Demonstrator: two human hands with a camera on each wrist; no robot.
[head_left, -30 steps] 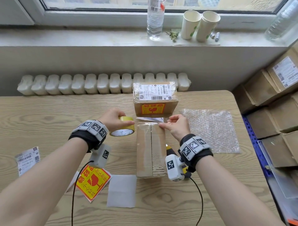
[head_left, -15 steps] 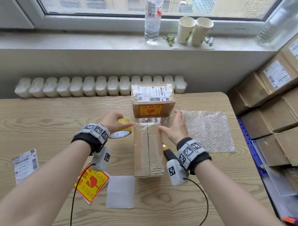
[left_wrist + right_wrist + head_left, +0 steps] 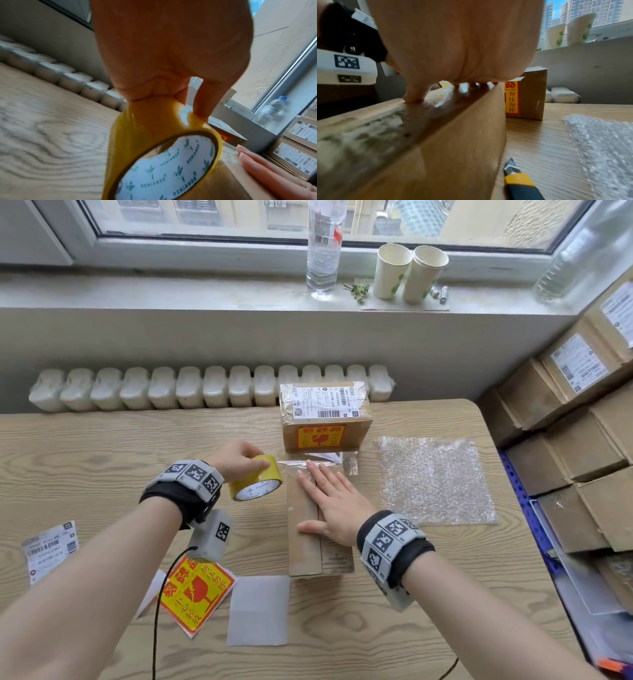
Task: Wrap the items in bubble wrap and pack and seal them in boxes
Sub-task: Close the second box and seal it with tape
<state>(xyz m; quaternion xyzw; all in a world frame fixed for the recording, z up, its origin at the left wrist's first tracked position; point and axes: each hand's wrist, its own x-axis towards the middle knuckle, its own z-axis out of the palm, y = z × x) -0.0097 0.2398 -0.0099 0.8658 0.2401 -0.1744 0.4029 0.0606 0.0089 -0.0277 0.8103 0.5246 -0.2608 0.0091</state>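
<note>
Brown cardboard box [image 3: 310, 537] lying mid-table [image 3: 102, 460], flaps closed, clear tape across its far end, right hand [image 3: 334, 501] pressing flat, fingers straight, left hand [image 3: 236, 457] gripping yellow tape roll [image 3: 256, 478] just beside

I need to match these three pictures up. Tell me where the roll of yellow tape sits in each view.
Head: the tape roll is left of centre, gripped by the left hand, beside the open box.
Left wrist: the tape roll fills the lower centre, just under the hand.
Right wrist: only a yellow sliver shows under the palm.
Shared landmark: the labelled sealed box.
</note>
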